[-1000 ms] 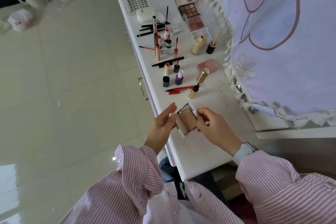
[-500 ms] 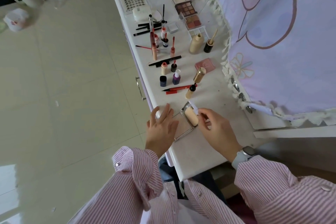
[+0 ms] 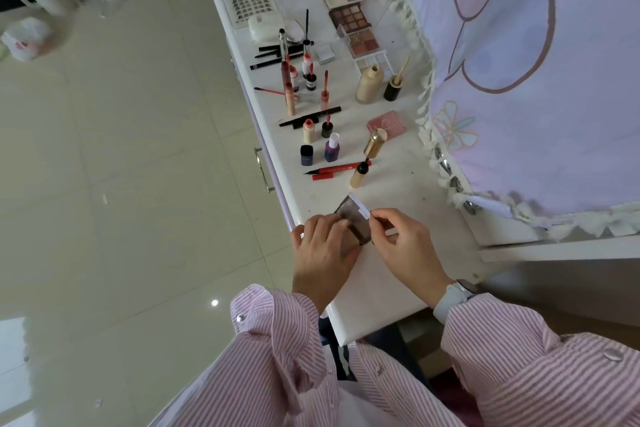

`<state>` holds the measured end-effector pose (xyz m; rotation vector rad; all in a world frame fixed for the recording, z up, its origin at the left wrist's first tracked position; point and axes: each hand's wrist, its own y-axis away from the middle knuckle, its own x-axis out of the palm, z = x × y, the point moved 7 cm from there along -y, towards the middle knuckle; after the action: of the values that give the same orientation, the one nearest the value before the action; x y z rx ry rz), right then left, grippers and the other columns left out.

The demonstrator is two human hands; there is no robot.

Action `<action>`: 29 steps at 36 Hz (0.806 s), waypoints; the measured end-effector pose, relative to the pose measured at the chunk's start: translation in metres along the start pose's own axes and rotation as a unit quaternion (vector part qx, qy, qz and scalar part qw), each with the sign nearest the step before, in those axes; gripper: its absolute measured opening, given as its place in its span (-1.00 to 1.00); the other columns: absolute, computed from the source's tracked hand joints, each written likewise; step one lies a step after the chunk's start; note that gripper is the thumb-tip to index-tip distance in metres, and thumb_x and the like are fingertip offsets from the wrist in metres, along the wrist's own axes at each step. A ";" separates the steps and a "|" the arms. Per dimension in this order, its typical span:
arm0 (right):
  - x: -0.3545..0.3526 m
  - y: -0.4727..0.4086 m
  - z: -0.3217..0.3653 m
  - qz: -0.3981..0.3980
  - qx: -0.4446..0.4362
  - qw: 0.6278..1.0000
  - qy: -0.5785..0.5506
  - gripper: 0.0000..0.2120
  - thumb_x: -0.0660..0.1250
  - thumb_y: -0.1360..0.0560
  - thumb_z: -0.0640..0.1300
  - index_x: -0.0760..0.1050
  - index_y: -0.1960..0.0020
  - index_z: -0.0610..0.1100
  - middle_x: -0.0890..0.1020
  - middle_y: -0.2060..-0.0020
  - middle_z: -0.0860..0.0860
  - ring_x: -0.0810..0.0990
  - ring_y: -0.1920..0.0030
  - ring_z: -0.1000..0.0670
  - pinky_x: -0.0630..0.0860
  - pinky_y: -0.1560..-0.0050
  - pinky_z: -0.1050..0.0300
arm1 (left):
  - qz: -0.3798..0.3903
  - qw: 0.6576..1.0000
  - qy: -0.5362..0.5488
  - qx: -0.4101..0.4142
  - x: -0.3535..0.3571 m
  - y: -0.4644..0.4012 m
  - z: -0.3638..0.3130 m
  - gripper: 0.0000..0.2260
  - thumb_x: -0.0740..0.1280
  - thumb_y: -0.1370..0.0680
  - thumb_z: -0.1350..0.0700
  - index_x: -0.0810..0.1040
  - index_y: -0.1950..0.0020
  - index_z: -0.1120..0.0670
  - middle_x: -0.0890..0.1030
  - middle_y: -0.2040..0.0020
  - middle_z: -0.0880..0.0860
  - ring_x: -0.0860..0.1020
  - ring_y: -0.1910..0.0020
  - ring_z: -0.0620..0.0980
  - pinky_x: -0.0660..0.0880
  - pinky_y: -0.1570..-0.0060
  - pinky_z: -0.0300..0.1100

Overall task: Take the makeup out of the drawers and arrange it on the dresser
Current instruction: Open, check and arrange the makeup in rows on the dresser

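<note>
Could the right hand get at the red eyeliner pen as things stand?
Probably not straight away: the right hand is pinching the compact. The pen lies uncovered just beyond, with open dresser between.

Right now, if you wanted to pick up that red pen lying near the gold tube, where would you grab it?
Pinch the red pen mid-barrel from above, fingers across its width. It lies flat, its black tip pointing left, cap alongside. The gold tube crowds its right end.
</note>
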<state>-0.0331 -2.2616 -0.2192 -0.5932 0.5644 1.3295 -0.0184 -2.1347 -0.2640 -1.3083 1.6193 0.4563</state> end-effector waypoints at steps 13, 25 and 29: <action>-0.007 -0.001 -0.008 -0.058 0.050 0.997 0.002 -0.92 0.33 -0.47 -0.32 0.54 0.05 -0.30 0.60 0.25 -0.05 0.54 0.28 0.06 0.46 0.18 0.49 | 0.026 0.997 -0.058 0.043 0.000 0.004 0.007 -0.78 0.25 -0.50 0.02 0.56 -0.11 0.01 0.55 -0.03 0.08 0.42 -0.02 0.03 0.42 0.02 0.02; -0.016 -0.013 -0.030 -0.102 0.160 0.980 -0.055 -0.84 0.18 -0.56 -0.22 0.49 -0.07 -0.22 0.61 0.09 -0.08 0.57 0.08 -0.01 0.46 0.08 0.19 | 0.192 0.975 -0.110 -0.009 0.027 0.016 0.010 -0.51 -0.07 -0.62 -0.08 0.20 -0.47 0.14 0.23 -0.48 0.15 0.15 -0.47 0.15 0.13 -0.34 0.30; -0.020 -0.055 -0.034 -0.099 0.095 0.989 0.058 -0.74 0.15 -0.51 -0.28 0.49 -0.14 -0.31 0.59 -0.03 -0.21 0.55 -0.04 -0.21 0.46 -0.04 -0.01 | 0.190 0.974 -0.124 -0.023 0.025 0.012 0.018 -0.44 -0.06 -0.60 -0.17 0.22 -0.46 0.15 0.22 -0.48 0.16 0.14 -0.47 0.14 0.06 -0.36 0.30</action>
<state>0.0170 -2.3067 -0.2260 -0.5572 0.7002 1.0460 -0.0194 -2.1299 -0.2967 -0.9286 1.6520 0.8597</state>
